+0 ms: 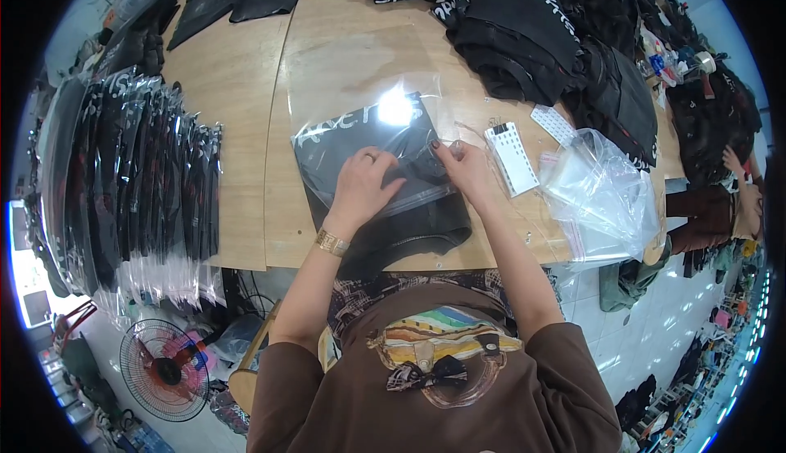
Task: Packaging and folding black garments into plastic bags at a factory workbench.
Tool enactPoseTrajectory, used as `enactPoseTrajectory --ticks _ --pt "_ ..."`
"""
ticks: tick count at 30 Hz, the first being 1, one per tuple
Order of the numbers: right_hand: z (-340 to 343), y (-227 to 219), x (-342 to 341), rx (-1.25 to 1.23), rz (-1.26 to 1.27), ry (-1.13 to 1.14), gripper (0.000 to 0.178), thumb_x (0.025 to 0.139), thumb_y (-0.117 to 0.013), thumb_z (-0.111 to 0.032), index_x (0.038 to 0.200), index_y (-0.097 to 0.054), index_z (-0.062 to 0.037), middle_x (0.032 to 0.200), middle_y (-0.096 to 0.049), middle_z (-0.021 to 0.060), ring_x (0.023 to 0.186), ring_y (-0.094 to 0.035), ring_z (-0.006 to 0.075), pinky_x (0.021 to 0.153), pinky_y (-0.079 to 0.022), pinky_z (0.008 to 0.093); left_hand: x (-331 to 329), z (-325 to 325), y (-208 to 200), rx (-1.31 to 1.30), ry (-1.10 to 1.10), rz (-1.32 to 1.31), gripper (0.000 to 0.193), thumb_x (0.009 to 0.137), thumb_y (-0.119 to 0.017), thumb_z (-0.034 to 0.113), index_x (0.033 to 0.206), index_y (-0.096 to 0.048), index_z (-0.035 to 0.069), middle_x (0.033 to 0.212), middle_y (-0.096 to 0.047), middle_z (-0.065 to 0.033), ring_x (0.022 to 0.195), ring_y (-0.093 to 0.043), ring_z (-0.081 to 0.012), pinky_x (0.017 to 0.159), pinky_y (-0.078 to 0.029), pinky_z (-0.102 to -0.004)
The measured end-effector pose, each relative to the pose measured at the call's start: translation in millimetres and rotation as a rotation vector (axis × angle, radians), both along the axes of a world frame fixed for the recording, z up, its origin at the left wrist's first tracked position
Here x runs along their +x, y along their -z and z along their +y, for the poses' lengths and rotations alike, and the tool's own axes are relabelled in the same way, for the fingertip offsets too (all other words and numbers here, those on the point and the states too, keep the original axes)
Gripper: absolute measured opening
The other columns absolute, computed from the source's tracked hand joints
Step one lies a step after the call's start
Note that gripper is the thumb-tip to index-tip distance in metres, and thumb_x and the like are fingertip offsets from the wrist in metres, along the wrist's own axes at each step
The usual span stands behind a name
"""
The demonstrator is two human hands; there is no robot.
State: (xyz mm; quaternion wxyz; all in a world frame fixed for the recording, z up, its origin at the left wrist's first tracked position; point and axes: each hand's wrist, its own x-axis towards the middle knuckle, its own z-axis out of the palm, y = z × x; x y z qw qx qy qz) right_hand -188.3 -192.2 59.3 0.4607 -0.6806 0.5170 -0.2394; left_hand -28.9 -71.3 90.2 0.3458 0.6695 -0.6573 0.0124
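A folded black garment [409,240] with white lettering lies in front of me, its upper part inside a clear plastic bag [360,84]. Its lower end sticks out of the bag's mouth toward the table's near edge. On top of the plastic rests my left hand [365,184], fingers spread and slightly bent, a ring and a gold-coloured wrist band on it. At the bag's right edge my right hand [467,168] pinches the clear film between thumb and fingers. A bright glare on the plastic hides part of the lettering.
Bagged black garments [139,174] stand in a dense row at left. Right of me lie a white tag sheet [512,160] and a pile of clear bags [602,199]. Black garments [516,35] are heaped far right. A fan [166,371] stands below left; another person's hand [731,160] shows at right.
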Motion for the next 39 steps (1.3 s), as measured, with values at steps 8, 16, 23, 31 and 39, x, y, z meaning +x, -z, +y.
enactPoseTrajectory --ticks 8,16,23,31,39 --pt "9 -18 -7 -0.165 0.039 -0.113 0.053 0.07 -0.072 -0.041 0.1 -0.053 -0.0007 0.062 -0.055 0.0086 0.055 -0.054 0.0177 0.053 -0.044 0.0298 23 8 11 0.076 -0.159 0.155 0.009 0.078 -0.056 0.002 0.084 -0.053 0.008 0.079 -0.06 -0.0083 0.066 -0.059 -0.0277 0.056 -0.047 -0.0363" --pt "10 -13 0 -0.613 0.197 -0.253 0.038 0.086 -0.05 -0.013 0.123 -0.04 -0.0117 0.089 -0.059 0.0199 0.071 -0.059 0.0379 0.058 -0.047 0.0444 29 11 13 -0.037 -0.001 -0.23 0.016 0.073 -0.056 -0.001 0.083 -0.058 0.011 0.108 -0.057 -0.0068 0.065 -0.061 -0.02 0.053 -0.048 -0.0313" --pt "0 -7 2 -0.453 0.279 -0.191 0.028 0.088 -0.046 -0.012 0.115 -0.042 -0.008 0.077 -0.059 0.0245 0.068 -0.058 0.041 0.059 -0.045 0.0485 31 49 21 -0.025 0.151 -0.317 0.017 0.072 -0.057 0.002 0.084 -0.056 0.014 0.115 -0.054 -0.0093 0.093 -0.056 -0.0215 0.075 -0.046 -0.0331" --pt "-13 -9 12 -0.392 0.152 -0.2 0.039 0.081 -0.061 -0.021 0.11 -0.043 -0.003 0.079 -0.061 0.0204 0.072 -0.06 0.0363 0.06 -0.046 0.0416 83 57 29 -0.041 -0.202 -0.257 0.026 0.072 -0.054 -0.006 0.092 -0.064 0.008 0.108 -0.057 -0.0105 0.101 -0.055 -0.029 0.08 -0.045 -0.0366" --pt "-106 -11 55 0.499 0.047 -0.409 0.021 0.077 -0.068 -0.02 0.071 -0.057 -0.004 0.058 -0.055 0.0011 0.041 -0.045 0.0067 0.036 -0.029 0.0207 129 -1 52 0.078 -0.542 -0.033 0.036 0.077 -0.056 0.01 0.113 -0.057 0.009 0.117 -0.048 -0.0245 0.108 -0.049 -0.0355 0.087 -0.042 -0.0421"
